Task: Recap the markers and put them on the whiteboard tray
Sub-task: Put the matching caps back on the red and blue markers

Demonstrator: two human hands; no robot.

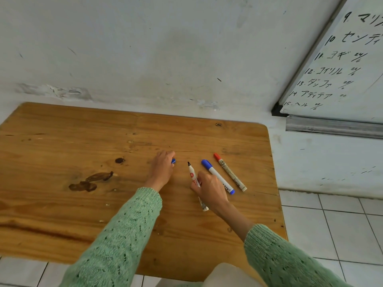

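Note:
On the wooden table (83, 141), my right hand (209, 189) grips an uncapped white marker (192, 175) whose black tip points away from me. My left hand (163, 166) is closed over a small blue cap (173, 161), of which only an end shows. Just right of my right hand lie a capped blue marker (216, 175) and a capped red marker (229, 171), side by side on the table. The metal whiteboard tray (331, 127) hangs under the whiteboard (342, 69) at the upper right, off the table.
The table stands against a scuffed white wall. Dark stains mark the wood at the left. White floor tiles (331, 224) show to the right of and below the table. My green knitted sleeves cover both forearms.

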